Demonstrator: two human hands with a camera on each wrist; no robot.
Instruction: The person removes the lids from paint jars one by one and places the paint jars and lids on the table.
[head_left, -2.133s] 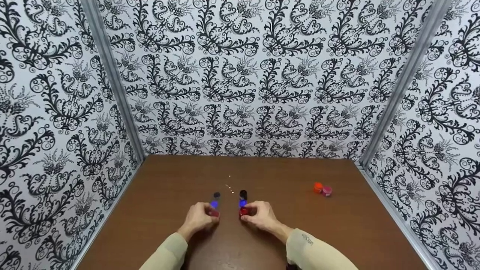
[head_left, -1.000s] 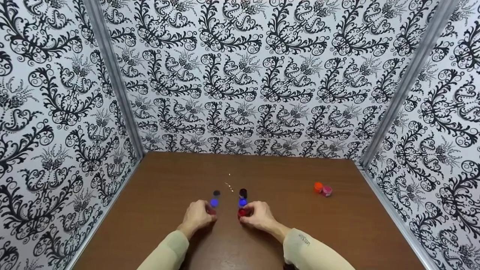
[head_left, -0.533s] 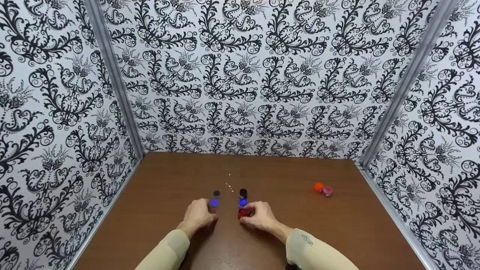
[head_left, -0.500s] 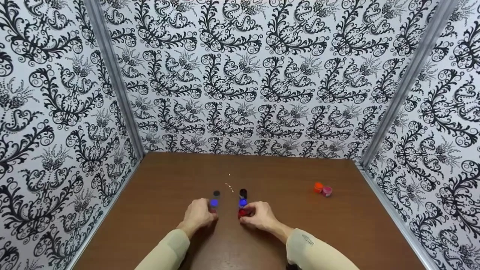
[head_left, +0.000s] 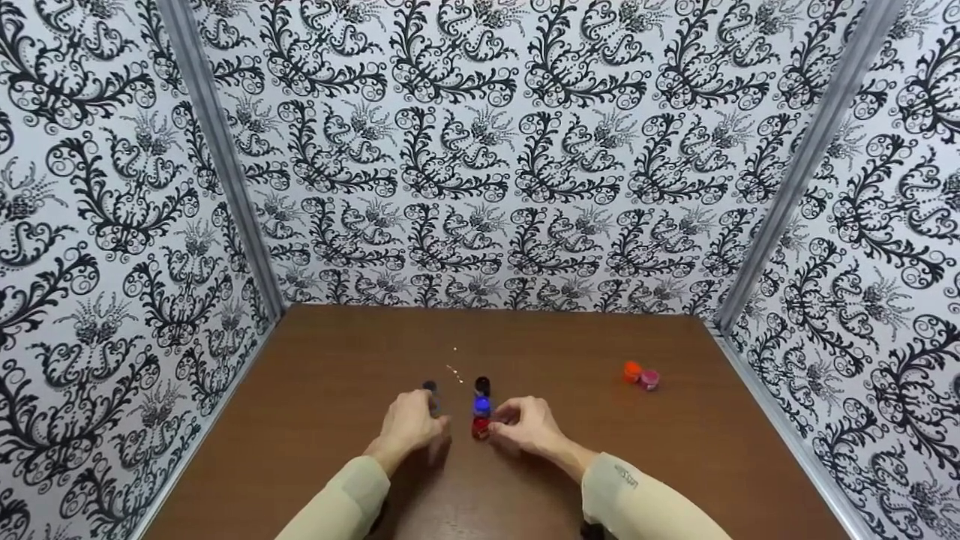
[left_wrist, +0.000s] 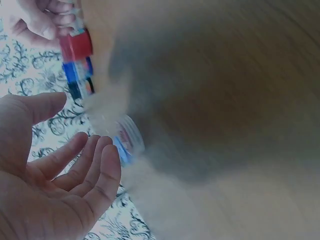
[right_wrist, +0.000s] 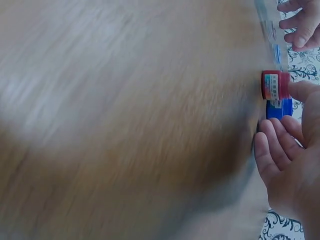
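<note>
In the head view, a row of small paint jars stands on the table: a red jar (head_left: 480, 428) nearest, then a blue jar (head_left: 481, 406) and a black jar (head_left: 482, 386). My right hand (head_left: 529, 427) is just right of the red jar, fingers loosely apart; in the right wrist view its thumb lies by that jar's lid, contact unclear. To the left, my left hand (head_left: 411, 426) hovers with relaxed fingers over a second row. Its dark-topped jar (head_left: 430, 385) shows beyond the fingers; the nearer ones are mostly hidden. The left wrist view shows a clear jar (left_wrist: 129, 136) beside the fingertips.
An orange jar (head_left: 632, 371) and a pink jar (head_left: 650, 380) stand together at the right of the brown table (head_left: 360, 345). Small bright specks lie beyond the two rows. Patterned walls (head_left: 480, 150) enclose the table at the back and sides.
My right hand has let go of the red jar and drawn slightly right. The left hand has shifted forward and right, its fingers loosened, now covering the blue-topped jar that showed before.
</note>
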